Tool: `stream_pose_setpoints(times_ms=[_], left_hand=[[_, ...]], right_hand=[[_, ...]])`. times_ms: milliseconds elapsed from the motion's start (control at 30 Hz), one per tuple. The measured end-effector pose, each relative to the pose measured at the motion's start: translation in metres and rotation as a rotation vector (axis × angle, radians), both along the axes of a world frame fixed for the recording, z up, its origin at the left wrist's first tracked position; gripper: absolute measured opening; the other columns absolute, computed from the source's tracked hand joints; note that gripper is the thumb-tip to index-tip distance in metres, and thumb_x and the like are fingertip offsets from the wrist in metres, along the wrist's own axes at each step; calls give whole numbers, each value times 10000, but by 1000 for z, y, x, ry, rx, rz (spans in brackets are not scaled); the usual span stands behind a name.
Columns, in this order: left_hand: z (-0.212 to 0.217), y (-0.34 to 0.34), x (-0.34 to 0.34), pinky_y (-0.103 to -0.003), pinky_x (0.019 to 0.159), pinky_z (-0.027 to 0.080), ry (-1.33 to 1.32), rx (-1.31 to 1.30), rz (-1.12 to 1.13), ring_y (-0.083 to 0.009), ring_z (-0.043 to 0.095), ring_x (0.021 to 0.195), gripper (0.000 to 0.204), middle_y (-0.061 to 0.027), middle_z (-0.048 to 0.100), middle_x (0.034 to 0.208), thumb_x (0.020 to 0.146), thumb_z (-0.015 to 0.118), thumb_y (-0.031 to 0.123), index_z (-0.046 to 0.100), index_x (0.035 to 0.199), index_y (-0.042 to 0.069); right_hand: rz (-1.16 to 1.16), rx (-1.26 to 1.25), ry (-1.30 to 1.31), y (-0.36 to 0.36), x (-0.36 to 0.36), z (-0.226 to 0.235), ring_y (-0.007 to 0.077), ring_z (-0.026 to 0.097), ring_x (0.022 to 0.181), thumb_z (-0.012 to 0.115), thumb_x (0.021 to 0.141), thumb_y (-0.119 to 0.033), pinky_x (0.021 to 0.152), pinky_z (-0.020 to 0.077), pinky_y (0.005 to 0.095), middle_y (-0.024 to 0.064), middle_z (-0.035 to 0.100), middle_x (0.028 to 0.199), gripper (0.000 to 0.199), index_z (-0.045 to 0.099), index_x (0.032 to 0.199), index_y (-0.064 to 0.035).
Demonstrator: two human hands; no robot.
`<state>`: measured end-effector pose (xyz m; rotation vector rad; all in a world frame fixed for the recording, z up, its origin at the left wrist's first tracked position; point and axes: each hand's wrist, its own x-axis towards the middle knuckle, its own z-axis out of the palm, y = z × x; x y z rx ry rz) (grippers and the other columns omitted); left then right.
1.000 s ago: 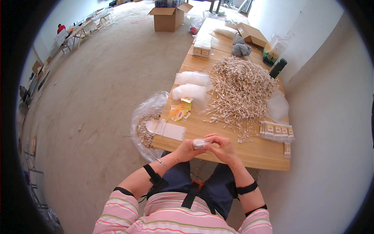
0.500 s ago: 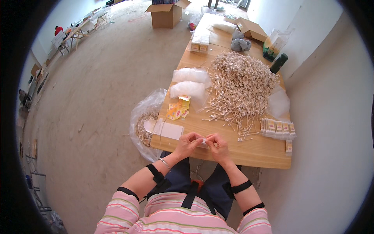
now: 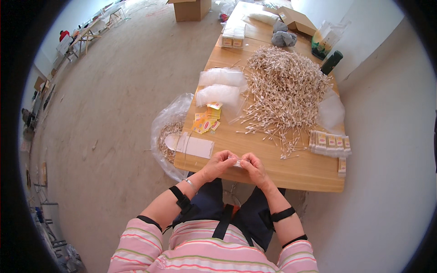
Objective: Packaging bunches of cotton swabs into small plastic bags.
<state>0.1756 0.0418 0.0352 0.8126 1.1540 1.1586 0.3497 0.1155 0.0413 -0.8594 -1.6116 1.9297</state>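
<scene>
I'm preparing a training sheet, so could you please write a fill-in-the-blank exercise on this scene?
The left hand and right hand hold a small packet; a bracelet circles the ____ wrist.
Cotton swabs are heaped on a wooden ____.
The bag of swabs at left is clear ____.
Missing words: left; table; plastic.

The scene is looked down on by the left of two fisheye cameras, tipped forward and worn on the person's head. The striped shirt [image 3: 218, 261] is caught closest, at six o'clock; the left hand [image 3: 219, 165] and right hand [image 3: 256, 169] are framed nearby, just below the centre. The wooden table [image 3: 296, 176] is viewed lengthwise from its near end toward half past twelve. The white wall [image 3: 387, 136] is taken in at three o'clock, the concrete floor [image 3: 114, 113] at nine. Far off near ten o'clock, what may be a trestle table [image 3: 88, 32] is shown too small to be read well.
</scene>
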Motion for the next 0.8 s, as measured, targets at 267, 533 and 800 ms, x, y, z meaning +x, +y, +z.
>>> stream_pose_setpoints(times_ms=[267,533,800], left_hand=[[-1,-5,11,-236,782,460,99,152,71,-73,557,876,176,-17,620,930,911,590,151,609,1020,14],[9,-10,10,-278,812,499,427,441,168,-148,622,923,223,-72,664,973,837,659,49,618,1052,5],[20,-10,4,-323,767,523,911,635,245,-239,666,841,110,-105,687,923,755,690,65,677,863,77]], right_hand=[[-45,17,-2,-2,4,-2,48,469,746,630,869,-156,672,410,202,-38,531,820,149,552,933,-46],[-84,226,-46,-4,4,4,143,640,906,661,838,-90,781,494,263,80,692,969,210,683,1042,-44],[-118,712,-132,-8,0,23,190,672,832,666,802,-19,727,529,280,114,698,916,146,677,948,-14]])
